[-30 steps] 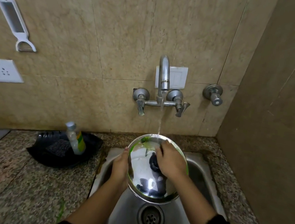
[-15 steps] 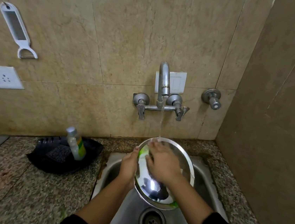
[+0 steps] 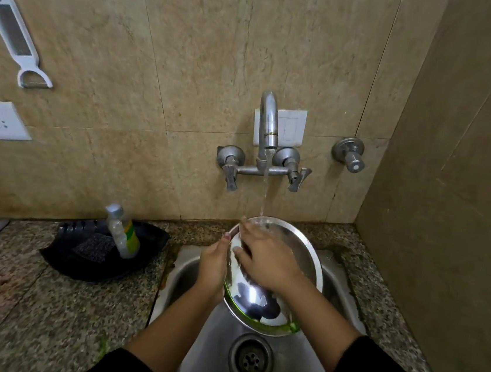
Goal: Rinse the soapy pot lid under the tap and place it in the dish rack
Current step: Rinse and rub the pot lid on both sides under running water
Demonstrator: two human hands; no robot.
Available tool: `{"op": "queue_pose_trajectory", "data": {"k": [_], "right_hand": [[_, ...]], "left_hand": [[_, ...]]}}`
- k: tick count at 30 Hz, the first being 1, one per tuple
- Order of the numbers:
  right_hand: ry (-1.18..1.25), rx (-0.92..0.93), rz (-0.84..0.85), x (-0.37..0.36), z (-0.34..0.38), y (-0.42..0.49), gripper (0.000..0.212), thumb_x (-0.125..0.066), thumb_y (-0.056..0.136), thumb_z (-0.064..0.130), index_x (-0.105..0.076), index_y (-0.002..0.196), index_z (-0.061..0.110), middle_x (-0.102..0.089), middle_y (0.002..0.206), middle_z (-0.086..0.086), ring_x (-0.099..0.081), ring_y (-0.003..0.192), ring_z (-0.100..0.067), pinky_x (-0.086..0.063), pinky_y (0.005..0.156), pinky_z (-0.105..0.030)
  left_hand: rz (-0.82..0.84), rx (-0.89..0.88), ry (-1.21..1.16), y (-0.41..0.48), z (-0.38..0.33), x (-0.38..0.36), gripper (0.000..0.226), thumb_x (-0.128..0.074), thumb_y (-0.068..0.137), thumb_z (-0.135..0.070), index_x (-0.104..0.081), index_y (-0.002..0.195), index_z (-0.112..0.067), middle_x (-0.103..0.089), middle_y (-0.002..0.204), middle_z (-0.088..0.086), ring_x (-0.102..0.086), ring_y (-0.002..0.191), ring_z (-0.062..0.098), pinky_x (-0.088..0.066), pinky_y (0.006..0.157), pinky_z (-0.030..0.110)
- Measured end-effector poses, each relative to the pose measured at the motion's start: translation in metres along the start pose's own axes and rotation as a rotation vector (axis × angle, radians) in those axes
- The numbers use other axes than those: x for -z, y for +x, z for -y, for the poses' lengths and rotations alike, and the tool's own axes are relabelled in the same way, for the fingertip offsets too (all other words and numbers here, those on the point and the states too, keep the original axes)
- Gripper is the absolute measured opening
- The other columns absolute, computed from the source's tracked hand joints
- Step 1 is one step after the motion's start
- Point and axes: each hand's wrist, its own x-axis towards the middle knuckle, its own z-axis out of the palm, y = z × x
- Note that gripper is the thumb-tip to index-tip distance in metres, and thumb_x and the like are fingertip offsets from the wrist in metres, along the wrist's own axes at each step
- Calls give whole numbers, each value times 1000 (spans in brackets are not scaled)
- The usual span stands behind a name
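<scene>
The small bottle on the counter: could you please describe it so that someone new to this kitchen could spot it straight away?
Start at the steel sink under the running tap and look left along the granite counter. A black tray sits against the wall there, and the small bottle stands tilted in it, beside a dark scrubbing pad. It is the only clear thing there, with a grey cap and a green and yellow label.

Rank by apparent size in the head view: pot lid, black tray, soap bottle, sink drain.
1. Black tray
2. Pot lid, close to the tray; partly covered by hands, so unsure
3. Sink drain
4. Soap bottle, similar to the drain; bottle sits farther away
</scene>
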Motion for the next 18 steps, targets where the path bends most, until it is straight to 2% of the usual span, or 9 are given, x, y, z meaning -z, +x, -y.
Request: {"op": "queue_pose_trajectory", "data": {"k": [2,4,5,6,9,11,13,16,18], "right_hand": [[32,-88,-19,2,-12,7,47,-37,97,42,-45,138,23,-39,152,3,-43,133,-21,-38,107,-40],[38,-339,-68,9,-31,9,39,-36,97,42,-55,125,21,-56,132,-4,-56,114,-27,-49,90,-39],[24,-414,-73,12,-35,8,37,-37,97,40,-57,121,19,-59,126,-6,-58,109,-28,-49,85,-38],[16,-409,-78,12,-34,7,35,-38,98,38,-58,120,19,-59,125,-6,-59,109,-29,-48,84,-37],[111,-61,-21,12,-2,3,36,-41,98,35,-55,129,26,-45,147,5,-49,127,-21,-40,100,-37],[178,62,71,11,9,1,41,-44,97,39,-49,137,31,-30,155,15,-37,136,-13,-34,107,-35],[246,-49,16,10,-1,2,43,-48,94,42,-48,137,34,-33,153,16,-37,137,-13,-36,109,-39],[258,-388,-216,8,-35,3,35,-53,93,36,-57,127,30,-53,139,3,-48,127,-24,-43,101,-41],[465,-539,-322,7,-53,7,25,-55,91,30,-63,115,27,-63,121,-3,-56,114,-26,-47,91,-37]], "left_hand": [[-41,-4,-1,-2,-1,2,33,-45,100,-26,-70,99,-4,-73,96,18,-69,88,31,-55,77,35],[-101,-1,19,-2,-1,6,35,-47,99,-31,-71,95,-5,-73,89,15,-69,85,31,-56,77,38],[-109,5,24,-1,-1,9,37,-48,98,-33,-71,96,-4,-74,88,15,-69,86,33,-57,79,41],[-114,5,26,-1,-1,10,37,-49,98,-34,-71,97,-4,-74,88,14,-69,86,33,-57,79,41],[-85,-12,7,-4,-2,8,33,-48,99,-25,-70,97,-1,-76,73,5,-72,69,20,-57,62,27],[-69,-27,3,-4,-3,6,33,-48,99,-23,-71,100,0,-76,73,6,-72,70,21,-56,65,28],[-102,-46,0,-6,-3,7,34,-50,98,-26,-72,96,0,-75,74,8,-70,73,25,-54,71,32],[-162,-48,-6,-7,0,12,34,-50,98,-31,-70,85,-7,-72,78,9,-67,75,26,-54,76,37],[-202,-59,-68,-11,0,14,33,-50,97,-33,-68,81,-10,-70,76,7,-64,75,26,-53,70,34]]}}
